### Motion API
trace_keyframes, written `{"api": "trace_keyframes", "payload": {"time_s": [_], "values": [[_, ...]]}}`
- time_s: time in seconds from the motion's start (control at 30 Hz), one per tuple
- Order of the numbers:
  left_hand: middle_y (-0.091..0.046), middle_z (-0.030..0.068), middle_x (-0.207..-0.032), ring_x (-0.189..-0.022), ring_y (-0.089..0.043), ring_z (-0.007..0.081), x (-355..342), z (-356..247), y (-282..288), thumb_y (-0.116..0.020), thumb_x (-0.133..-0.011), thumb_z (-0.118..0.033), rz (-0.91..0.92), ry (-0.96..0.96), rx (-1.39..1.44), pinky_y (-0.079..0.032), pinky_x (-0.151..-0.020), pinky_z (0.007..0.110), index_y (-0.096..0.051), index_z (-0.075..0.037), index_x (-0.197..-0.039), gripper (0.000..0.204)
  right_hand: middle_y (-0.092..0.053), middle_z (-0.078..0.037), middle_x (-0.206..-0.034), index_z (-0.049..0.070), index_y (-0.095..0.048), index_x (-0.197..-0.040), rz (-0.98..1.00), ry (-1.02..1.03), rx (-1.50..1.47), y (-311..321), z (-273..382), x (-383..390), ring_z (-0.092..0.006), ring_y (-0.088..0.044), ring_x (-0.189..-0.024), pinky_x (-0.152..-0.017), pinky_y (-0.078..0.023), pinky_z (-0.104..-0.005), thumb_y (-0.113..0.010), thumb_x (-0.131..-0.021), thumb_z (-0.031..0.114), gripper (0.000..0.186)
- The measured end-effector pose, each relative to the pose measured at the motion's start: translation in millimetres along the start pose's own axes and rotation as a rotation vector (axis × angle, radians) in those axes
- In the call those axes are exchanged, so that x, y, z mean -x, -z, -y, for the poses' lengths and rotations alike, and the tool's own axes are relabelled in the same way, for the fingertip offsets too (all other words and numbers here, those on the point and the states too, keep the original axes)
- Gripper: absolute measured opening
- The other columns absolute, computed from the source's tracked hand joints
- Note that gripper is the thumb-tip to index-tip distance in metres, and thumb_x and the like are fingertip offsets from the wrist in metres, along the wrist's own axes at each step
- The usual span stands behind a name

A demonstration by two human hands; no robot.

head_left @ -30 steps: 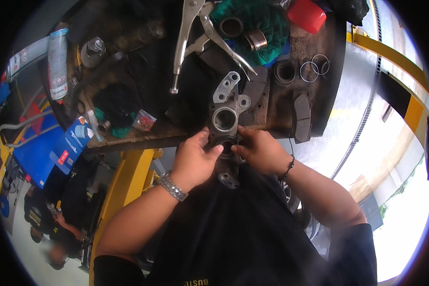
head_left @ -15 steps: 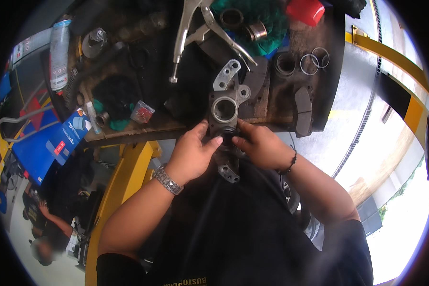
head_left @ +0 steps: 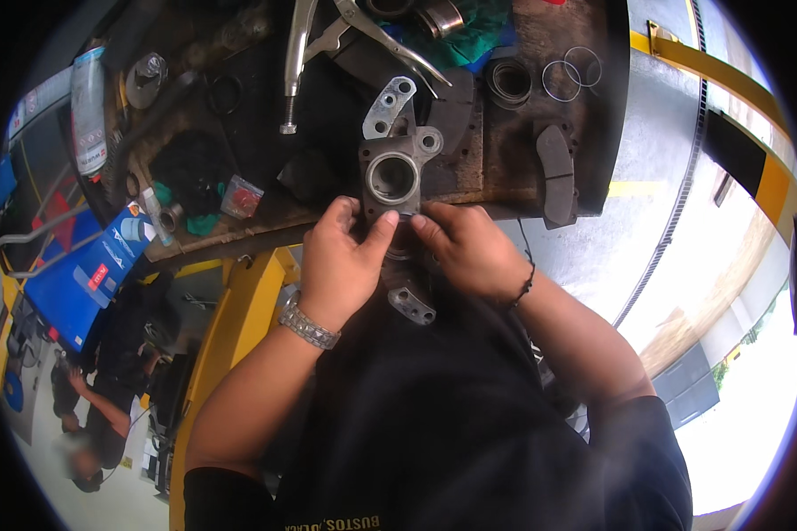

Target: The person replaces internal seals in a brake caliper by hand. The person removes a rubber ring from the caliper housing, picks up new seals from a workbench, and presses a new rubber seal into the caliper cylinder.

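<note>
Both my hands grip a grey metal brake caliper (head_left: 375,152), held at the near edge of the workbench. My left hand (head_left: 338,265) is closed around its left side, and my right hand (head_left: 471,252) around its right side. Both thumbs press close together on the rim of the nearer bore, which they partly cover. The farther round bore faces up, uncovered. A drilled bracket arm (head_left: 388,108) sticks out beyond it, and another drilled end (head_left: 413,306) points toward my body. Fingers under the caliper are hidden.
Locking pliers (head_left: 297,62) lie on the bench (head_left: 465,183) beyond the caliper. Around are brake pads (head_left: 556,173), thin rings (head_left: 561,80), dark rings (head_left: 508,84), a piston (head_left: 441,16) on green cloth (head_left: 483,35), and a spray can (head_left: 88,115). A yellow post (head_left: 239,327) and another person (head_left: 106,411) are at left.
The view has shifted, so bench things sit higher and farther left. My thumbs have moved from the dark middle of the nearer bore to its far rim. Both hands keep hold of the caliper.
</note>
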State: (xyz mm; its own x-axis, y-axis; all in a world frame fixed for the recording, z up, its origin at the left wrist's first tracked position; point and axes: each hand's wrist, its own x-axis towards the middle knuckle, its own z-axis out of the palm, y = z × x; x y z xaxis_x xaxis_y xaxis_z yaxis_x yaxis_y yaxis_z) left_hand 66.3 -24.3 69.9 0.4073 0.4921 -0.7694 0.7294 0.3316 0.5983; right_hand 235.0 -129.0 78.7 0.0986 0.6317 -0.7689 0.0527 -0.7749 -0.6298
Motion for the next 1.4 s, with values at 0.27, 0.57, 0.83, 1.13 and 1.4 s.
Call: {"api": "trace_keyframes", "payload": {"time_s": [0.27, 0.57, 0.83, 1.13, 1.4], "values": [[-0.067, 0.0166, -0.117, -0.098, -0.064, 0.0130, 10, 4, 2, -0.072, -0.098, -0.020, -0.004, -0.086, 0.238, -0.053, -0.082, 0.027, -0.055, 0.009, -0.126, 0.043, -0.069, -0.022, -0.099, 0.002, -0.067, -0.106, -0.228, 0.209, 0.230, -6, -7, 14, -0.0409, -0.068, -0.091, -0.077, -0.055, -0.0465, -0.070, -0.093, 0.024, 0.026], [-0.061, 0.0170, -0.128, -0.106, -0.063, 0.0190, 6, 20, -15, -0.074, -0.095, -0.014, -0.050, -0.133, 0.310, -0.051, -0.095, 0.031, -0.046, 0.008, -0.133, 0.052, -0.065, -0.014, -0.101, 0.004, -0.065, -0.110, -0.399, 0.378, 0.056, -24, -23, 3, -0.0390, -0.068, -0.090, -0.075, -0.055, -0.0469, -0.074, -0.088, 0.017, 0.027], [-0.061, 0.0112, -0.124, -0.113, -0.058, 0.0136, 15, 6, -36, -0.069, -0.099, -0.012, -0.190, -0.065, 0.371, -0.048, -0.098, 0.029, -0.048, 0.003, -0.131, 0.041, -0.065, -0.014, -0.101, 0.006, -0.060, -0.108, -0.385, 0.302, 0.152, -30, -18, 1, -0.0407, -0.067, -0.088, -0.074, -0.055, -0.0493, -0.070, -0.093, 0.019, 0.022], [-0.065, 0.0107, -0.118, -0.107, -0.063, 0.0144, 10, -4, -18, -0.069, -0.099, -0.012, -0.089, 0.094, 0.565, -0.052, -0.093, 0.028, -0.050, 0.002, -0.131, 0.040, -0.065, -0.020, -0.105, 0.002, -0.059, -0.110, -0.161, 0.303, -0.051, -11, -22, -11, -0.0408, -0.065, -0.100, -0.083, -0.053, -0.0467, -0.070, -0.093, 0.016, 0.025], [-0.061, 0.0133, -0.124, -0.111, -0.063, 0.0174, 13, -9, -17, -0.067, -0.097, -0.005, -0.026, 0.184, 0.702, -0.052, -0.097, 0.030, -0.041, 0.001, -0.140, 0.050, -0.066, -0.020, -0.111, 0.001, -0.061, -0.117, -0.063, 0.260, -0.166, -3, -25, -7, -0.0376, -0.065, -0.107, -0.091, -0.052, -0.0430, -0.072, -0.093, 0.016, 0.031]]}}
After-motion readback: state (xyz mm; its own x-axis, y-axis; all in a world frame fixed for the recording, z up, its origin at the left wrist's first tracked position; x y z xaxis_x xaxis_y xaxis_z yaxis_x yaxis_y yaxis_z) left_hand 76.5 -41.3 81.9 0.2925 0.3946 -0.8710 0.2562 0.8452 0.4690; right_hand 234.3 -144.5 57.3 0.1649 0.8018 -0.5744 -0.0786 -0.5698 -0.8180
